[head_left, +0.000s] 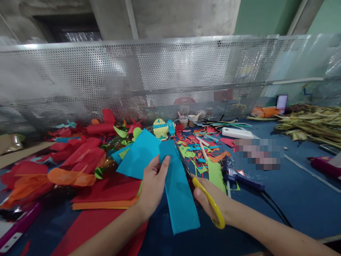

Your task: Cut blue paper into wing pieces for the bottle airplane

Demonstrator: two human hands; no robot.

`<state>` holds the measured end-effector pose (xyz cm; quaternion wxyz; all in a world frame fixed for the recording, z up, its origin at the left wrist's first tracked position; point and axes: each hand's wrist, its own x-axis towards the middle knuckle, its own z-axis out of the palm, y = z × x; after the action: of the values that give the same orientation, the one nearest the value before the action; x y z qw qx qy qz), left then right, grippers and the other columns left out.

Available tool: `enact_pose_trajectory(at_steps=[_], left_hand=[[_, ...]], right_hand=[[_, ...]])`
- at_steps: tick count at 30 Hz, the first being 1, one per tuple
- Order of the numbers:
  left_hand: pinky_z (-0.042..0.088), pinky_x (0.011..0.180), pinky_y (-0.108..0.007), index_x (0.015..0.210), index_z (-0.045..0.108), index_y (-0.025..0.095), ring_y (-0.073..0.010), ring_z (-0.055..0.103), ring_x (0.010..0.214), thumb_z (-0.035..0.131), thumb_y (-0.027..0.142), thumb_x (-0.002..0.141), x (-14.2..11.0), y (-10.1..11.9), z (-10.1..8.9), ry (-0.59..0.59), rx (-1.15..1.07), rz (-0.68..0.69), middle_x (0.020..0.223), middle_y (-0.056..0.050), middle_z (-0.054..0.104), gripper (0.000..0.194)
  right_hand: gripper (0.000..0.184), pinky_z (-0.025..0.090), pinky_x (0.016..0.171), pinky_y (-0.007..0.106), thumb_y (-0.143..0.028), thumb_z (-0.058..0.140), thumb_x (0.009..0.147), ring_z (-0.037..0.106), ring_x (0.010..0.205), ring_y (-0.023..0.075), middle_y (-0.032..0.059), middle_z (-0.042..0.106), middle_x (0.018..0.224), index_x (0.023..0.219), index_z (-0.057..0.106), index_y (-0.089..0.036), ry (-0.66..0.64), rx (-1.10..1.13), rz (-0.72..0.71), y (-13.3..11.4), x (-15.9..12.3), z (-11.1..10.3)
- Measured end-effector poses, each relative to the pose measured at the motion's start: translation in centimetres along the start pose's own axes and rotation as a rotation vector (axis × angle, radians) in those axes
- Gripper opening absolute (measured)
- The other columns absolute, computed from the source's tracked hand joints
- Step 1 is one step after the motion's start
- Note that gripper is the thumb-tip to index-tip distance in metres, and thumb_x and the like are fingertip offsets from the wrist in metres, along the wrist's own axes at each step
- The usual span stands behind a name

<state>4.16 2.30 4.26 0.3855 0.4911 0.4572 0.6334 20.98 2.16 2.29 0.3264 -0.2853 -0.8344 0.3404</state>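
In front of me, my left hand [156, 177] pinches a long blue strip of felt or paper [181, 199] near its upper end, thumb on top. A smaller blue piece [166, 147] lies over the strip at my thumb. My right hand [210, 199] grips a pair of scissors by its yellow handles [209, 199]. The dark blades run up along the strip's right edge; whether they touch it I cannot tell. Behind my left hand rests a larger blue sheet [144, 154]. Red sheets [106, 190] and an orange one lie under and left of my left wrist.
Coloured scraps [197, 149] are strewn beyond the scissors. A dark blue glue gun [242, 177] with a cord lies to the right, near a white case [237, 133]. Red and orange cut-out shapes [82, 156] pile up at left. Dry stalks [314, 121] sit far right, before a perforated metal screen [160, 78].
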Motion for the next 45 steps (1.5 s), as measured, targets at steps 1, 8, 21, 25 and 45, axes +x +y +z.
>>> enact_pose_trajectory(at_steps=[1, 8, 21, 25, 45], left_hand=[[0.048, 0.058, -0.021, 0.077, 0.062, 0.021, -0.0121, 0.057, 0.063, 0.063, 0.043, 0.079, 0.0, 0.0, 0.0, -0.002, 0.001, -0.002, 0.069, 0.003, 0.064, 0.022], [0.049, 0.06, -0.022, 0.074, 0.059, 0.021, -0.0137, 0.062, 0.065, 0.063, 0.041, 0.08, -0.3, 0.0, 0.1, -0.031, -0.075, -0.042, 0.073, 0.002, 0.068, 0.021], [0.052, 0.065, -0.027, 0.092, 0.064, 0.019, -0.0184, 0.066, 0.075, 0.063, 0.041, 0.08, -0.2, 0.1, 0.6, -0.057, -0.148, -0.083, 0.087, -0.003, 0.071, 0.025], [0.051, 0.062, -0.026, 0.087, 0.063, 0.018, -0.0166, 0.064, 0.069, 0.064, 0.042, 0.078, -0.2, -0.2, 0.5, -0.043, -0.151, -0.093, 0.08, -0.001, 0.07, 0.025], [0.047, 0.051, -0.022, 0.065, 0.055, 0.018, -0.0118, 0.057, 0.052, 0.08, 0.033, 0.059, 2.6, -2.4, -0.3, -0.007, -0.357, -0.392, 0.06, 0.002, 0.063, 0.03]], right_hand=[[0.06, 0.027, 0.048, 0.027, -0.074, 0.01, 0.085, 0.034, 0.049, 0.0118, -0.0022, 0.04, 0.059, 0.074, 0.037, -0.022, 0.006, 0.003, 0.01, 0.0, 0.0, 0.0], [0.064, 0.028, 0.048, 0.027, -0.08, 0.011, 0.079, 0.034, 0.049, 0.0117, -0.0014, 0.042, 0.058, 0.071, 0.035, -0.022, -0.002, 0.065, 0.1, -0.3, 0.0, 0.2], [0.069, 0.024, 0.042, 0.025, -0.085, 0.012, 0.074, 0.034, 0.045, 0.0108, -0.0019, 0.038, 0.05, 0.066, 0.038, -0.021, 0.035, 0.101, 0.195, -0.4, 0.0, 0.5], [0.067, 0.024, 0.041, 0.024, -0.083, 0.015, 0.076, 0.034, 0.044, 0.01, -0.003, 0.037, 0.047, 0.066, 0.039, -0.021, 0.047, 0.119, 0.207, -0.3, -0.1, 0.6], [0.026, 0.036, 0.051, 0.024, -0.029, 0.064, 0.063, 0.035, 0.053, 0.0096, -0.0057, 0.038, 0.06, 0.065, 0.038, -0.021, 0.207, 0.138, 0.384, 3.0, 2.1, 0.7]])
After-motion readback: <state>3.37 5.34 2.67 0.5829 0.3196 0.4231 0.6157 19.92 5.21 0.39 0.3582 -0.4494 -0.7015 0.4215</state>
